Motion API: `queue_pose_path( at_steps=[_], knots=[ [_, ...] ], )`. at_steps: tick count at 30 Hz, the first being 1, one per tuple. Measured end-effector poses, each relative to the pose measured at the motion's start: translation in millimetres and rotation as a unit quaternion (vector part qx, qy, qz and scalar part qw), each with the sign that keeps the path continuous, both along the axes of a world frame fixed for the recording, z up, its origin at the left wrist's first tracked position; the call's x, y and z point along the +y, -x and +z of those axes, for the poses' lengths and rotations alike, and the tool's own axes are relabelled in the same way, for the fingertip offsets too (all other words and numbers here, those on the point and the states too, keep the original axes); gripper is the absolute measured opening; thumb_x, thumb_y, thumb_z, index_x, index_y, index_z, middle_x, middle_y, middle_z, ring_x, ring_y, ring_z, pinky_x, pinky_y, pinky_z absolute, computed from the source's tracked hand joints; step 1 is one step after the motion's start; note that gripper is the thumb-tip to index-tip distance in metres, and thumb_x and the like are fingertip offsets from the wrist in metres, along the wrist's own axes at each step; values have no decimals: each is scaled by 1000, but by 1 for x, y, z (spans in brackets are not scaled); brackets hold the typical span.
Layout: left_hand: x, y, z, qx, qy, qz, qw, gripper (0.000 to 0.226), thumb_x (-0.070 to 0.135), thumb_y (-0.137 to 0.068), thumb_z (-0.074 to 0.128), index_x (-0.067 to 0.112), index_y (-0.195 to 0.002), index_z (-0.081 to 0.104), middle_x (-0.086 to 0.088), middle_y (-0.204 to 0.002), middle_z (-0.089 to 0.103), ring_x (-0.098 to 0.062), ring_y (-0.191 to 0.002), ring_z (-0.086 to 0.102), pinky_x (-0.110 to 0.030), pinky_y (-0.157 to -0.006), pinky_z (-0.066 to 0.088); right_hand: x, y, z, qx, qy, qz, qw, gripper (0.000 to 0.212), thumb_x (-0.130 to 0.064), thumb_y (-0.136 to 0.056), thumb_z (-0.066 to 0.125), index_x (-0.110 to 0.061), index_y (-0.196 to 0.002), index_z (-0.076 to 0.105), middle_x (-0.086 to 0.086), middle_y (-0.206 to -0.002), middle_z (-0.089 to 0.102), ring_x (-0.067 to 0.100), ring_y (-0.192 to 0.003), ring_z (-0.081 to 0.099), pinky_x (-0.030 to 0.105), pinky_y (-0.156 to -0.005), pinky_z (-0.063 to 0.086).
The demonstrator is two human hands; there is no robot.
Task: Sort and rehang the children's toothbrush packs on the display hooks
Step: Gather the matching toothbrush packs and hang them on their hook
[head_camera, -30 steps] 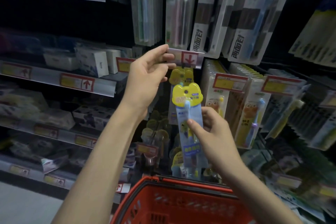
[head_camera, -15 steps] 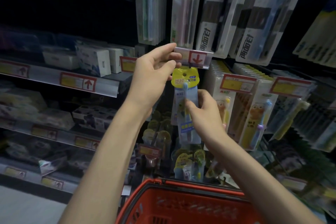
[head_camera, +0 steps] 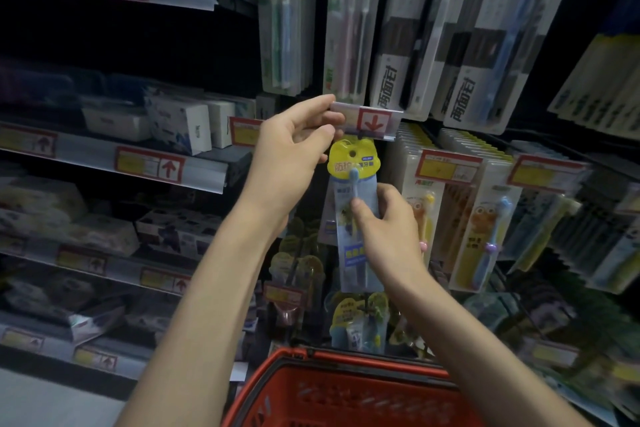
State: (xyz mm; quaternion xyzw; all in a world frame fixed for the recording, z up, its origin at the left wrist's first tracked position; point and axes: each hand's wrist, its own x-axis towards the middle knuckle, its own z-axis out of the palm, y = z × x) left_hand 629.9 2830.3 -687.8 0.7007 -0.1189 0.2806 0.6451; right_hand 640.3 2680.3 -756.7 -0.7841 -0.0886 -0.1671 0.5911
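Observation:
A children's toothbrush pack [head_camera: 353, 184] with a yellow bear-shaped header and a blue body is upright in front of the display, just under a price tag holder [head_camera: 367, 120] with a red down arrow. My right hand [head_camera: 388, 232] grips the pack's body from the right. My left hand [head_camera: 294, 152] pinches the left end of the tag holder, fingers just above the pack's header. The hook itself is hidden behind the header. More yellow-topped packs [head_camera: 356, 319] hang lower down.
A red shopping basket [head_camera: 346, 388] sits below my arms. Orange and yellow cartoon toothbrush packs [head_camera: 481, 229] hang at right under price tags. Adult toothbrush packs [head_camera: 391, 45] hang above. Shelves with boxes [head_camera: 180, 121] run along the left.
My right hand has raised the pack from chest height up to the tag holder. My left hand stayed on the tag holder, holding it.

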Motion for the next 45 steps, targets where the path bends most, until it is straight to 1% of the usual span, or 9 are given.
queue_pose_path(
  at_steps=[4, 18, 22, 26, 29, 35, 38, 40, 45],
  knots=[
    [0, 1, 0, 3, -4, 1, 1000, 41, 3, -103, 56, 15, -141, 62, 8, -113, 75, -10, -108, 73, -18, -72, 54, -1, 1, 4, 10, -6, 9, 1000, 14, -21, -104, 60, -34, -106, 61, -7, -99, 74, 16, -88, 73, 42, -81, 61],
    [2, 3, 0, 11, -9, 1, 1000, 41, 3, -103, 56, 14, -143, 61, 8, -115, 76, -4, -104, 74, -17, -72, 54, -3, 2, 1, 19, -8, 27, 999, 14, -21, -106, 58, -35, -102, 58, -9, -100, 72, 11, -90, 72, 28, -74, 58],
    [3, 3, 0, 10, -11, 2, 1000, 41, 4, -104, 56, 14, -143, 61, 9, -115, 76, -5, -105, 73, -17, -73, 54, -4, 0, 1, 22, -26, 16, 999, 14, -22, -106, 58, -36, -105, 59, -9, -102, 72, 12, -94, 72, 37, -85, 60],
    [3, 2, 0, 15, -7, 0, 1000, 41, 3, -103, 56, 13, -143, 60, 6, -116, 76, -5, -104, 74, -16, -72, 53, -3, -1, 2, 20, -27, 10, 999, 11, -22, -106, 58, -32, -111, 59, -9, -102, 72, 12, -94, 71, 39, -85, 61],
    [2, 2, 0, 15, -8, -1, 1000, 41, 3, -103, 56, 13, -143, 60, 6, -116, 76, -5, -104, 74, -16, -72, 53, -1, -4, 2, 28, -25, 2, 999, 11, -22, -106, 58, -31, -112, 60, -10, -102, 71, 11, -94, 71, 36, -82, 60],
    [2, 2, 1, 13, -5, 0, 1000, 41, 2, -103, 56, 14, -142, 61, 8, -115, 75, -4, -102, 74, -16, -71, 53, 1, -10, -3, 35, 1, -21, 999, 13, -23, -107, 55, -28, -119, 58, -15, -95, 68, 0, -75, 62, 13, -60, 50],
    [1, 4, 0, 12, -4, -2, 1000, 41, 2, -103, 56, 14, -142, 61, 7, -116, 75, -4, -103, 74, -15, -71, 53, 2, -11, -9, 66, 25, -31, 997, 18, -29, -107, 57, -24, -124, 59, -6, -99, 71, 9, -80, 68, 37, -75, 63],
    [0, 5, 0, 10, -4, -1, 1000, 42, 2, -103, 56, 14, -143, 61, 7, -116, 75, -4, -103, 74, -15, -72, 54, 4, -10, -14, 90, 45, -29, 995, 29, -34, -106, 58, -21, -131, 58, -4, -105, 72, 15, -89, 71, 49, -82, 63],
    [1, 6, -2, 8, -6, -4, 1000, 43, 2, -104, 55, 16, -144, 59, 7, -118, 75, -6, -106, 73, -17, -74, 55, -2, -2, -29, 154, 135, 7, 979, 48, -27, -104, 62, -17, -149, 48, 2, -138, 66, 22, -122, 65, 36, -100, 54]
  ],
)
